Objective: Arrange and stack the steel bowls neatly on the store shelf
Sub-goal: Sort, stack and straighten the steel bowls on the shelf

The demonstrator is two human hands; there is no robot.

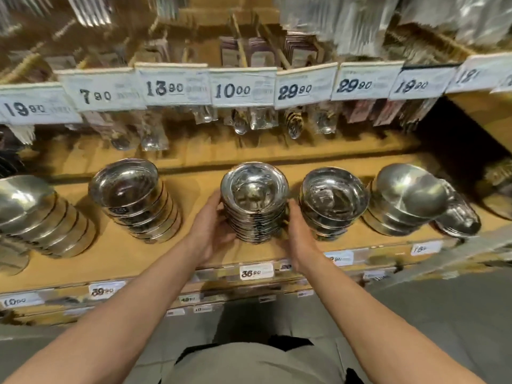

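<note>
Right now both hands clasp the middle stack of steel bowls (255,202) on the wooden shelf (116,253) — left hand (212,230) cupping one side, right hand (300,234) the other. More bowl stacks (333,202) stand just beside it — price tags (243,88) hang above.

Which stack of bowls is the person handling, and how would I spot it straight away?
Find the wooden shelf below the row of white price tags, lined with stacks of steel bowls. The middle stack is the one, directly under the 10.00 tag. It alone stands between two hands, the left hand and right hand cupping its sides.
</note>
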